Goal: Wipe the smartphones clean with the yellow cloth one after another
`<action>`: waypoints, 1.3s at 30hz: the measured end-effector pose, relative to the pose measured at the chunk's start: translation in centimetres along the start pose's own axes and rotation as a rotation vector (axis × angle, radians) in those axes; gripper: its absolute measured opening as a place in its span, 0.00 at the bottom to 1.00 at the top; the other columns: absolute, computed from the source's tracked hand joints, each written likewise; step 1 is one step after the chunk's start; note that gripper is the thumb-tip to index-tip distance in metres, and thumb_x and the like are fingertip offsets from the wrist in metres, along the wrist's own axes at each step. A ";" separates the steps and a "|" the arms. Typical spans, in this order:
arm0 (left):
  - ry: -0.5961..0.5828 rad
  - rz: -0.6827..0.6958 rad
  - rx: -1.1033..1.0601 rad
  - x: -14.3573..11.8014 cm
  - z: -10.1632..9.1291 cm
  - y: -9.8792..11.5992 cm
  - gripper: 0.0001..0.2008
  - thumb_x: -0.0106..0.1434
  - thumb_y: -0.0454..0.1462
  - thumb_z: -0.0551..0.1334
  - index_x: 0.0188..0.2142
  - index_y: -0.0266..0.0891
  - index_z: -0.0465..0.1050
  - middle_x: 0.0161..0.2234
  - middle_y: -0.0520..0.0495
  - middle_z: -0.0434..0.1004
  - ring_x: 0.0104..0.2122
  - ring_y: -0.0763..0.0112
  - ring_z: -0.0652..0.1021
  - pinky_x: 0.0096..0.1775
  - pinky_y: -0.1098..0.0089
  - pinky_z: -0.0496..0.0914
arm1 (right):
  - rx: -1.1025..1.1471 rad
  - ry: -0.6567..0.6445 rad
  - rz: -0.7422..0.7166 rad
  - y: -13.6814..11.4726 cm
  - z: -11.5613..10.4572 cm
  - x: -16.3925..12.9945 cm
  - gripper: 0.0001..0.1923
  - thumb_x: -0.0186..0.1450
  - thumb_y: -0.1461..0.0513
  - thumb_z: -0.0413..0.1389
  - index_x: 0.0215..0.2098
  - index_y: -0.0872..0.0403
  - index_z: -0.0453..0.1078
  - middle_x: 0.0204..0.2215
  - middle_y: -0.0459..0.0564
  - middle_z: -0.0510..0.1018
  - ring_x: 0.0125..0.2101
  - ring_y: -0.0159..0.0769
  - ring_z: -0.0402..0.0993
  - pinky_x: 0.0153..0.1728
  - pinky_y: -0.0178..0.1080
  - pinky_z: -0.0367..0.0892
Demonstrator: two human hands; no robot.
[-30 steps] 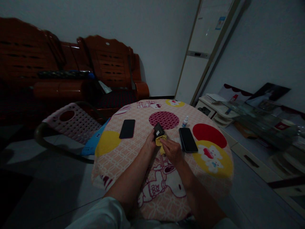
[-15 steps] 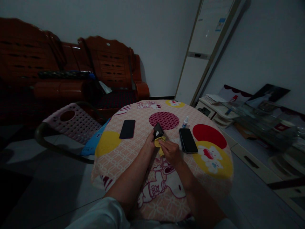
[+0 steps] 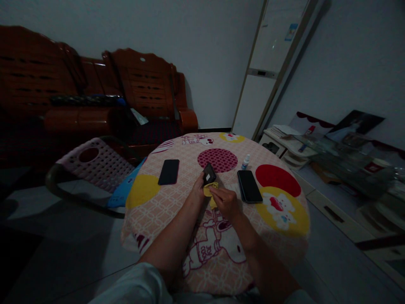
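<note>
My left hand [image 3: 199, 184] is closed around a small dark device [image 3: 209, 173] with a pale label, tilted above the table; it looks like a phone, though its exact kind is unclear. Pinched in my right hand [image 3: 226, 202] is a yellow cloth [image 3: 210, 191], which lies against the near end of the device and hangs down below. Just right of my right hand, a black phone [image 3: 249, 186] rests on the tablecloth. Another dark phone [image 3: 168, 172] lies to the left of my hands. Behind the right phone stands a small white spray bottle [image 3: 246, 162] with a blue label.
The round table wears a patterned cloth [image 3: 171, 215]. A pink woven chair [image 3: 98, 162] with a blue cushion stands at its left. Wooden seats [image 3: 142, 88] line the wall, a tall white cabinet-like unit [image 3: 257, 84] stands behind, and a low cabinet [image 3: 332, 211] is at right.
My hands, the device and the cloth stay nearly in place, with only a slight shift of the fingers and cloth. The phones and bottle have not moved.
</note>
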State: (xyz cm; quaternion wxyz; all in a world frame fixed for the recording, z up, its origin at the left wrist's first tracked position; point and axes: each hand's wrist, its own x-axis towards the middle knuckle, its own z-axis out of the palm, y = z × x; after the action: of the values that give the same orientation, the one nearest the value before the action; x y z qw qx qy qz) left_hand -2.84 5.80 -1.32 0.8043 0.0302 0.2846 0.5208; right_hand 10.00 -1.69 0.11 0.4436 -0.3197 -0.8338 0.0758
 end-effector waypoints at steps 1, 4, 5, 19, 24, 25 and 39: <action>0.024 -0.015 0.012 -0.1 0.1 0.0 0.19 0.64 0.42 0.53 0.21 0.35 0.68 0.13 0.49 0.68 0.12 0.72 0.68 0.19 0.72 0.66 | 0.010 0.002 0.009 0.0 0.0 0.0 0.15 0.67 0.65 0.48 0.46 0.53 0.74 0.36 0.53 0.81 0.36 0.37 0.78 0.38 0.37 0.73; 0.105 -0.033 0.057 -0.5 0.2 0.0 0.21 0.65 0.44 0.52 0.21 0.35 0.69 0.15 0.48 0.69 0.13 0.72 0.68 0.20 0.72 0.66 | 0.037 -0.026 0.020 0.0 0.2 -0.1 0.15 0.67 0.65 0.49 0.46 0.54 0.74 0.35 0.54 0.81 0.35 0.37 0.78 0.38 0.37 0.73; 0.129 -0.019 0.066 -0.6 0.3 -0.1 0.21 0.65 0.45 0.52 0.22 0.35 0.70 0.15 0.48 0.70 0.13 0.73 0.69 0.21 0.72 0.67 | 0.044 -0.047 0.012 0.0 0.3 -0.1 0.14 0.66 0.65 0.49 0.46 0.55 0.74 0.36 0.54 0.81 0.35 0.37 0.78 0.38 0.37 0.73; 0.217 0.371 0.001 -2.2 1.1 2.6 0.22 0.66 0.49 0.52 0.41 0.34 0.73 0.24 0.47 0.77 0.20 0.68 0.77 0.28 0.67 0.73 | -0.038 -0.108 0.356 1.4 -0.9 0.0 0.14 0.63 0.66 0.50 0.40 0.53 0.77 0.37 0.52 0.82 0.37 0.38 0.78 0.40 0.36 0.69; 0.064 0.300 0.037 -2.4 1.0 2.3 0.28 0.64 0.54 0.49 0.40 0.32 0.73 0.25 0.44 0.78 0.21 0.66 0.77 0.29 0.63 0.74 | -0.054 -0.089 0.451 2.0 -0.7 -0.1 0.15 0.63 0.64 0.50 0.44 0.54 0.75 0.39 0.53 0.81 0.38 0.39 0.77 0.40 0.36 0.68; 0.047 0.274 0.049 -2.5 0.9 2.2 0.29 0.64 0.55 0.49 0.40 0.32 0.74 0.25 0.44 0.78 0.22 0.65 0.77 0.30 0.63 0.74 | -0.064 -0.109 0.455 2.0 -0.6 -0.1 0.15 0.63 0.64 0.51 0.45 0.54 0.75 0.38 0.53 0.81 0.37 0.39 0.77 0.39 0.35 0.68; -0.163 0.190 0.215 -2.7 2.2 0.1 0.34 0.62 0.58 0.47 0.43 0.31 0.74 0.34 0.38 0.79 0.33 0.62 0.79 0.38 0.64 0.72 | -0.105 0.207 0.340 1.7 -1.9 0.5 0.17 0.68 0.59 0.47 0.51 0.56 0.71 0.41 0.57 0.77 0.42 0.40 0.73 0.45 0.41 0.68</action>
State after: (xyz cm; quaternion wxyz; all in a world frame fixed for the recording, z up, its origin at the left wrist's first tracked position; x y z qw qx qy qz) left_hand -2.67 4.13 1.68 0.7640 0.1851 0.2683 0.5569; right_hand 12.08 -0.38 0.89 0.4904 -0.4846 -0.7207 0.0726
